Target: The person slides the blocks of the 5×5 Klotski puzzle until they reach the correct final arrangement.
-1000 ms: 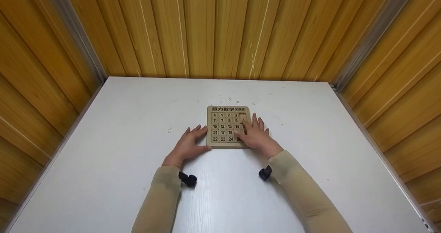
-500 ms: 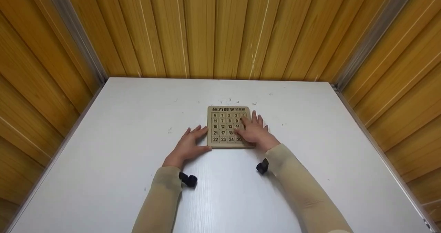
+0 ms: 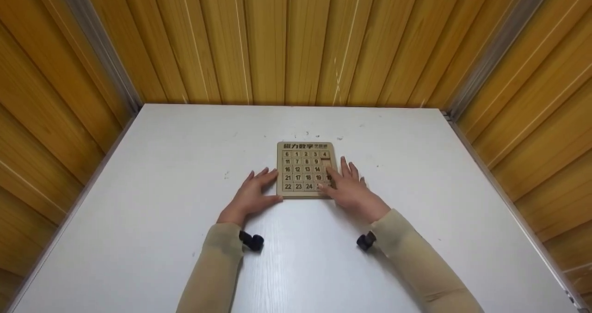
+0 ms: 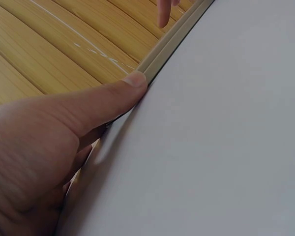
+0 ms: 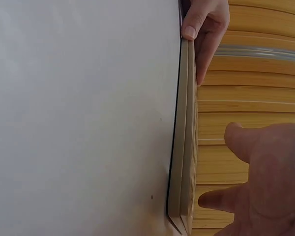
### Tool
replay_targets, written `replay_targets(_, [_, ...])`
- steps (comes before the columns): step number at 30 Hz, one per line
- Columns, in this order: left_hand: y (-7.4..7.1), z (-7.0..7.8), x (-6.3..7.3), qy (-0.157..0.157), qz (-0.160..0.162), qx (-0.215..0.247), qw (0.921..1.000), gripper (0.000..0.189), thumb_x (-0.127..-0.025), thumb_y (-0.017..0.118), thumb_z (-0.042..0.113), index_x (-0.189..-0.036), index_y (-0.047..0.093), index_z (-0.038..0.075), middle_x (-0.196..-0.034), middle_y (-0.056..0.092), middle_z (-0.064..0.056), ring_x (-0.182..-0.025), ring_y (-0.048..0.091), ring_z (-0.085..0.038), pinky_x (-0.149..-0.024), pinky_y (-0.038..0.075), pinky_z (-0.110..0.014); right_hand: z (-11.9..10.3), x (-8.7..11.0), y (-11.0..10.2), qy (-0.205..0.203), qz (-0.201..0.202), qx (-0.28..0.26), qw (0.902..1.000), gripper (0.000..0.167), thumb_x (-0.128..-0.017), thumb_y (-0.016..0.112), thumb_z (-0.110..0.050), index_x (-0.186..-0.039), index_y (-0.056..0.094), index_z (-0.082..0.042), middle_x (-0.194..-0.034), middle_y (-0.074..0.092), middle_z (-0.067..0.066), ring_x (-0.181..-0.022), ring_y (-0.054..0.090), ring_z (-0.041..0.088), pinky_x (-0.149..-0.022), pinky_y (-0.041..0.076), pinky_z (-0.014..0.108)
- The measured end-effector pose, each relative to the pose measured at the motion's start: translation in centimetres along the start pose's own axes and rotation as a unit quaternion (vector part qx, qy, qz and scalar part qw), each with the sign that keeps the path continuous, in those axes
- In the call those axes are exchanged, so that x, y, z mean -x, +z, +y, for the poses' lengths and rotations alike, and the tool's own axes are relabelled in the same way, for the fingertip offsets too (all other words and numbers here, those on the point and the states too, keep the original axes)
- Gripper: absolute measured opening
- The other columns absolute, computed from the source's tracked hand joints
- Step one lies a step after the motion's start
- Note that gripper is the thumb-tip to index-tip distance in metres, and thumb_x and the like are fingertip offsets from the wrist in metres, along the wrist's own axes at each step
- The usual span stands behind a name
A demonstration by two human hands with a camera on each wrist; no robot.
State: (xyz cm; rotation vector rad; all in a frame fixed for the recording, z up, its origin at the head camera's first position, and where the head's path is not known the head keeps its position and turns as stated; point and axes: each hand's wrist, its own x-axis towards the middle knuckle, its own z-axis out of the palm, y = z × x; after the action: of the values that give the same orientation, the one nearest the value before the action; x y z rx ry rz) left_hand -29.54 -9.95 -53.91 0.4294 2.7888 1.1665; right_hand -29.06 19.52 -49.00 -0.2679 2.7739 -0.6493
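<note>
A wooden number slide puzzle (image 3: 305, 194) lies flat on the white table, with rows of numbered tiles and dark lettering along its far edge. My left hand (image 3: 249, 196) holds its near left corner, fingers along the left edge and thumb on the near edge. In the left wrist view the thumb (image 4: 135, 79) presses the puzzle's side. Over the tiles at the right is my right hand (image 3: 352, 190), index fingertip right at the third row of the rightmost column, thumb over the bottom row. Tile 4 (image 3: 324, 154) sits in the top right place, with a gap (image 3: 325, 162) below it.
The white table (image 3: 194, 142) carries small dark marks beyond the puzzle. Wood-patterned panels (image 3: 286, 40) stand at the back and both sides. A small black camera (image 3: 252, 242) is worn on the left wrist and another (image 3: 366, 241) on the right.
Tile 4 has slid away from me into the top right place, and the gap now shows in the second row. My right hand has since drawn back toward me; the left has stayed put.
</note>
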Motion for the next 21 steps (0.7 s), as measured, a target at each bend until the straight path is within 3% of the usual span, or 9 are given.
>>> replay_targets(6, [0.2, 0.2, -0.1, -0.004, 0.006, 0.000, 1.0000, 0.083, -0.085, 0.085, 0.034, -0.156, 0.046, 0.018, -0.162, 0.044, 0.002, -0.160, 0.026, -0.019, -0.136, 0.003, -0.042, 0.1, 0.8, 0.1, 0.001, -0.002, 0.004, 1.0000, 0.075, -0.104, 0.045, -0.061, -0.165, 0.025, -0.023, -0.173, -0.017, 0.014, -0.160, -0.017, 0.040, -0.126, -0.002, 0.073])
replay_targets(21, [0.2, 0.3, 0.0, -0.015, 0.010, 0.011, 0.9998, 0.083, -0.084, 0.085, 0.033, -0.155, 0.046, 0.020, -0.163, 0.044, 0.001, -0.160, 0.024, -0.020, -0.136, 0.003, -0.043, 0.0, -1.2, -0.2, 0.017, -0.005, -0.003, 0.9998, 0.075, -0.104, 0.045, -0.058, -0.166, 0.019, -0.025, -0.172, -0.019, 0.016, -0.159, -0.020, 0.041, -0.126, -0.005, 0.073])
